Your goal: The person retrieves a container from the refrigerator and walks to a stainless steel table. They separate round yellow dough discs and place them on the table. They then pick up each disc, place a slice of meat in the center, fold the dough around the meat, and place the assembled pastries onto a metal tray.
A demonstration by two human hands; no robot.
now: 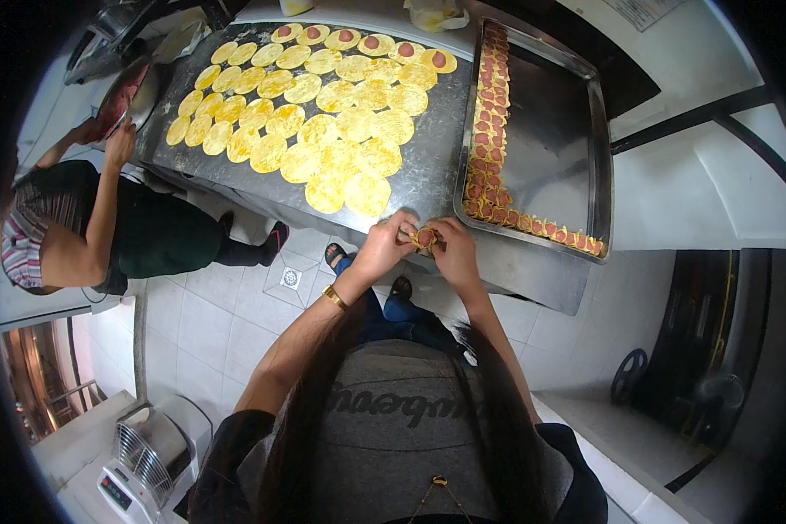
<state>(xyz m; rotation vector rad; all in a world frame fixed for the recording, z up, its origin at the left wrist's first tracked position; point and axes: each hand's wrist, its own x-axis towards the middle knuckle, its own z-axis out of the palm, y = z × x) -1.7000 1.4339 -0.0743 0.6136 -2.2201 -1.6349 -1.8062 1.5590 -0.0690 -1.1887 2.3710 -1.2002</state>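
Note:
An open-topped dumpling [425, 237] of yellow dough round pinkish meat filling is held just off the table's front edge. My left hand [384, 247] pinches its left side, and my right hand [457, 251] closes on its right side. Beyond my hands, rows of round yellow dough wrappers [317, 163] cover the steel table [437, 162], some overlapping. Along the far row, several wrappers carry a ball of meat filling [345, 36]. To the right stands a large metal tray [550, 131], with finished dumplings [489, 131] packed along its left side and near edge.
At the left, a person [96, 210] holds a metal bowl [140, 100] of meat filling by the table. A plastic bag [435, 15] lies at the table's far edge. A machine with a wire guard [144, 454] stands at lower left, and a dark handwheel [629, 375] at right.

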